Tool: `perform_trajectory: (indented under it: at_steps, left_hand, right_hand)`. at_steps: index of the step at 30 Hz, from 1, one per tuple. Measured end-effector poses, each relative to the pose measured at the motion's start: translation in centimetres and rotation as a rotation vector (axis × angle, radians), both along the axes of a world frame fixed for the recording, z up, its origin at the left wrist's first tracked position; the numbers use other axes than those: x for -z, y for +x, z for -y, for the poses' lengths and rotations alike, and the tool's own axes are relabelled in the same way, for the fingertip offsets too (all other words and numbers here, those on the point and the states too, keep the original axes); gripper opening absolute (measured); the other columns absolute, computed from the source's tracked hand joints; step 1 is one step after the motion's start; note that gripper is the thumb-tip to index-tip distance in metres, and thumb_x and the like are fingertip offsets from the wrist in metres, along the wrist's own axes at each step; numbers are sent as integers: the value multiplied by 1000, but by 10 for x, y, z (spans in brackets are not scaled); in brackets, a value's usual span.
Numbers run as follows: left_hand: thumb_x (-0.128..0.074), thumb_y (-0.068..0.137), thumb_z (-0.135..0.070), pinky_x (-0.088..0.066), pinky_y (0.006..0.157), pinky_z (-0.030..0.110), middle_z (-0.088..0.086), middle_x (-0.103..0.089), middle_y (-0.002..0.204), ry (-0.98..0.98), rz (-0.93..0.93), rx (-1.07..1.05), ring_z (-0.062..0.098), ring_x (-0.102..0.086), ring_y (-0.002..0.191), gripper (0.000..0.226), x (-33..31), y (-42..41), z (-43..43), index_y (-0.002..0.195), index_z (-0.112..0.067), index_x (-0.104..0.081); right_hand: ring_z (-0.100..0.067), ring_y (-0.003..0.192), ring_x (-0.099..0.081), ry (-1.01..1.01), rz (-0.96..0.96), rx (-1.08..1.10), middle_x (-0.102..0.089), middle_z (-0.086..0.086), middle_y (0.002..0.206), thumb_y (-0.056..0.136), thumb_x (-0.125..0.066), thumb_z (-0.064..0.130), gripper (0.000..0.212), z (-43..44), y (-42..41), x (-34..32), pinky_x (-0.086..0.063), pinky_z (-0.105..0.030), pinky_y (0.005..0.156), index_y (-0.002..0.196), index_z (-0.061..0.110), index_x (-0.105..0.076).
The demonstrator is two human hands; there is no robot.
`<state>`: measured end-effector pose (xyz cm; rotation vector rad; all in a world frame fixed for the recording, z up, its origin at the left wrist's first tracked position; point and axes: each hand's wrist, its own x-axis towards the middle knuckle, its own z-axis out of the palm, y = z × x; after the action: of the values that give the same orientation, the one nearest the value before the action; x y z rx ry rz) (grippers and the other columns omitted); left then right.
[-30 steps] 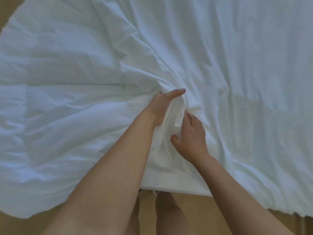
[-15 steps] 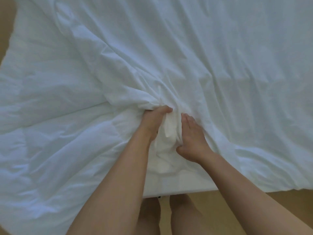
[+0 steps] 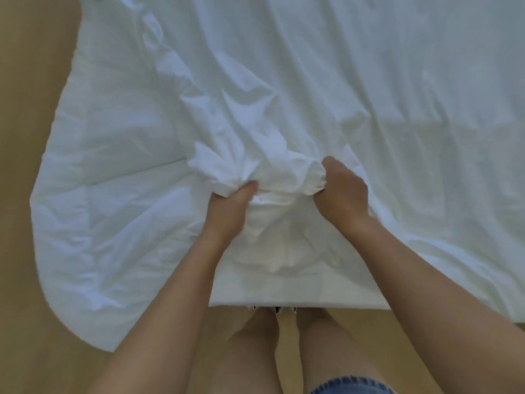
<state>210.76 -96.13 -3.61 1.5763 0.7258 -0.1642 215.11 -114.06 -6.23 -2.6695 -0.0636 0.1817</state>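
A large white sheet lies spread and wrinkled over a white quilt on the floor. My left hand grips a bunched fold of the sheet, thumb on top. My right hand grips the same bunched fold a hand's width to the right, fingers curled under the cloth. The gathered fabric rises in a ridge between the two hands. Below the hands a flatter white layer runs to the straight near edge.
A tan floor shows at the left and along the bottom. My bare legs stand at the near edge of the bedding, with a strip of blue denim at the bottom. The quilt's rounded corner lies at lower left.
My hands have moved apart along the fold, and both now clutch bunched cloth. The view has shifted, so more floor shows at the left.
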Motion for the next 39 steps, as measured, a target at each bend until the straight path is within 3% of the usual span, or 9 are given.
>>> perform_trajectory:
  at_steps: [5, 10, 14, 17, 20, 23, 26, 33, 39]
  left_hand:
    - [-73, 77, -30, -51, 56, 15, -11, -72, 74, 103, -52, -10, 6, -68, 73, 12, -54, -40, -76, 82, -20, -69]
    - [-68, 82, -29, -51, 77, 37, 11, -68, 102, 13, -289, -252, 29, -64, 91, 34, -62, -118, -154, 107, -7, -66]
    - [-69, 82, -20, -54, 71, 32, 10, -71, 97, -59, -280, -140, 24, -68, 86, 19, -35, -138, -153, 97, -8, -67]
    - [-67, 83, -18, -55, 68, 25, 3, -73, 96, -171, -228, -44, 18, -70, 87, 18, -18, -139, -164, 100, -10, -68]
    - [-63, 85, -17, -55, 69, 22, 1, -74, 98, -304, -194, -12, 17, -70, 90, 23, 0, -139, -179, 107, -9, -67]
    - [-61, 86, -15, -54, 74, 31, 6, -73, 97, -341, -176, -71, 26, -69, 93, 19, 21, -127, -185, 103, -9, -68]
    - [-59, 86, -14, -53, 84, 41, 15, -70, 104, -476, -165, -275, 32, -66, 97, 25, 31, -103, -186, 108, -5, -66]
    - [-51, 68, -25, -56, 74, 31, 7, -72, 87, -919, 8, -312, 23, -69, 83, 33, 11, -120, -193, 84, -14, -77]
    - [-63, 61, -17, -58, 70, 32, 16, -69, 105, -727, 93, -142, 29, -69, 92, 38, -61, -192, -285, 95, -4, -74]
  right_hand:
    - [-18, 47, -30, 129, 96, 14, -31, 7, 55, 73, -47, -1, 17, 4, -13, -30, -18, -27, 45, 70, 11, -35]
    - [-28, 73, -46, 28, -160, 24, -53, -9, 81, 82, -48, 5, 5, -17, -51, -21, -31, -32, 61, 87, 4, -50]
    - [-37, 103, -45, -199, -205, -62, -48, -17, 113, 73, -59, 10, 53, -55, -80, -17, -37, -42, 81, 123, 3, -43]
    - [-34, 132, -26, -284, -138, -326, -28, -15, 144, 72, -66, 24, 92, -107, -91, -17, -21, -53, 107, 148, 14, -15]
    - [-25, 144, 0, -390, -183, -538, -2, -8, 155, 84, -57, 28, 92, -173, -86, -6, 4, -51, 113, 148, 27, 9]
    - [-28, 133, -32, -504, -189, -604, -35, -12, 140, 87, -52, 25, 66, -220, -65, 10, -19, -45, 107, 144, 16, -19]
    - [-29, 100, -54, -466, -152, -563, -55, -6, 107, 83, -52, 17, 34, -238, -56, 17, -31, -33, 69, 115, 12, -44]
    - [-23, 71, -46, 8, -47, -21, -50, 1, 72, 68, -44, 27, 12, -231, -33, -28, -30, -29, 64, 79, 22, -44]
    - [-13, 55, -40, 275, 25, -10, -41, 10, 56, 68, -49, 15, 9, -215, -47, -70, -30, -27, 49, 66, 19, -41]
